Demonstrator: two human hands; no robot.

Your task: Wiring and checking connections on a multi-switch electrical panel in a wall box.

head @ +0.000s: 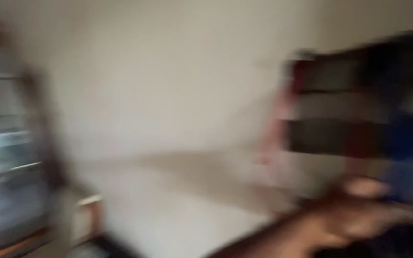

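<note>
- Reaching up at the lower right, one hand point(359, 215) – which side it belongs to cannot be told – is smeared by motion; spread or curled, I cannot tell.
- Just above it hang dark, red and blue cloths point(359, 119), against a pale wall point(168, 86).
- Far left, a blurred shelf frame point(10, 143).
- Risk, as I judge it: moving this fast, the hand could snag and drag the cloths down.

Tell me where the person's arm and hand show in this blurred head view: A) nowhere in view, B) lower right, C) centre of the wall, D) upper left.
B: a blurred arm reaches in from the bottom edge to a hand at the lower right, below the striped hanging cloth; which hand it is and its grip cannot be told.
</note>
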